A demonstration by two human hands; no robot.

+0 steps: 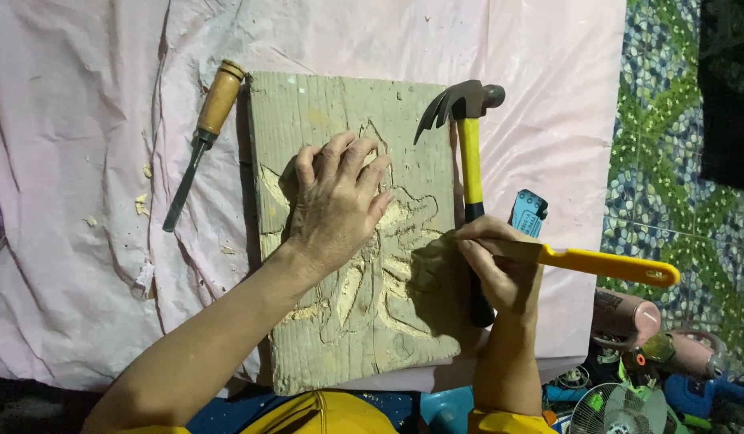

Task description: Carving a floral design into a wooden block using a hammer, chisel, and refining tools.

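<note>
A pale wooden board [340, 104] with a flower shape carved into it lies on a pink plastic sheet. My left hand [337, 201] rests flat on the board, fingers spread over the carving. My right hand [496, 269] grips a carving tool with a yellow handle [609, 265], its blade end pointing left onto the board's right part. A claw hammer [468, 153] with a yellow and black handle lies along the board's right edge, partly under my right hand.
A wooden-handled chisel [202, 137] lies left of the board on the pink sheet [83, 201], with wood chips nearby. A small blue tag [530, 213] sits by the hammer. Patterned tiled floor [669, 161], a small fan [617, 410] and pinkish bottles are at right.
</note>
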